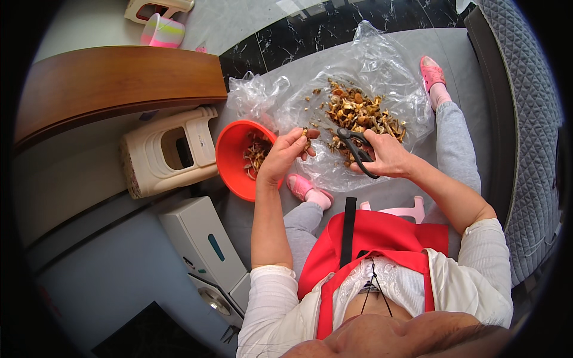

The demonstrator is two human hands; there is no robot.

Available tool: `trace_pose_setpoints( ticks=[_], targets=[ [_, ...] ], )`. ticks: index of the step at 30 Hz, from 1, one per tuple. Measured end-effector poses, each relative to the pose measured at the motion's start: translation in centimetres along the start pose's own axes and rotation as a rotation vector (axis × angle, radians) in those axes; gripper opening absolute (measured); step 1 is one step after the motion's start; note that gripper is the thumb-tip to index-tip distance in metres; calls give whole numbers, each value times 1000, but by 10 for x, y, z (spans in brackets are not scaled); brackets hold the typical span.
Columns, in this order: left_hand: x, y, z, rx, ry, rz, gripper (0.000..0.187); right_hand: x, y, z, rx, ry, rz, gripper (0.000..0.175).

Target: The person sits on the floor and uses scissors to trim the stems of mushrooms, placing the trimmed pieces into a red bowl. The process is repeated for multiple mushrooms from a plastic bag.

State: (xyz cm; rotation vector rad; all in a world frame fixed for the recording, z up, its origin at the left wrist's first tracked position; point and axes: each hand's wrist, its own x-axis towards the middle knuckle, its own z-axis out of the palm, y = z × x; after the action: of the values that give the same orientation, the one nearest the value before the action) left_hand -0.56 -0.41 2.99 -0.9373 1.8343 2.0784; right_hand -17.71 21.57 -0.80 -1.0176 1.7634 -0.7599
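Note:
My left hand [288, 150] pinches a small mushroom [306, 133] between thumb and fingers, just right of a red plastic bucket [224, 174]. Inside that bucket lie mushroom pieces [257, 154], partly hidden by my wrist. My right hand [387, 152] grips black-handled scissors [358, 150] by the loops, their blades pointing left towards the mushroom. Beyond the scissors, a heap of brown and yellowish mushrooms [358, 109] is spread over a clear plastic sheet [385, 58] on the floor.
A cream plastic stool [201, 141] lies on its side left of the bucket, below a wooden furniture edge [125, 74]. My pink clogs [301, 187] flank the sheet. A grey quilted sofa [528, 134] stands at the right. A white cabinet [210, 241] is at lower left.

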Motion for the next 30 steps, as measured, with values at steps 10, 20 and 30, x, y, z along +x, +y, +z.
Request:
trace_pose_setpoints(
  ticks=[10, 20, 30],
  targets=[
    [3, -6, 1, -135, 9, -19, 30, -3, -4, 4, -161, -12, -85, 74],
    [1, -2, 2, -58, 58, 47, 29, 1, 1, 3, 23, 3, 18, 71],
    [12, -13, 8, 282, 253, 218, 18, -1, -2, 6, -44, -36, -32, 72]
  ],
)
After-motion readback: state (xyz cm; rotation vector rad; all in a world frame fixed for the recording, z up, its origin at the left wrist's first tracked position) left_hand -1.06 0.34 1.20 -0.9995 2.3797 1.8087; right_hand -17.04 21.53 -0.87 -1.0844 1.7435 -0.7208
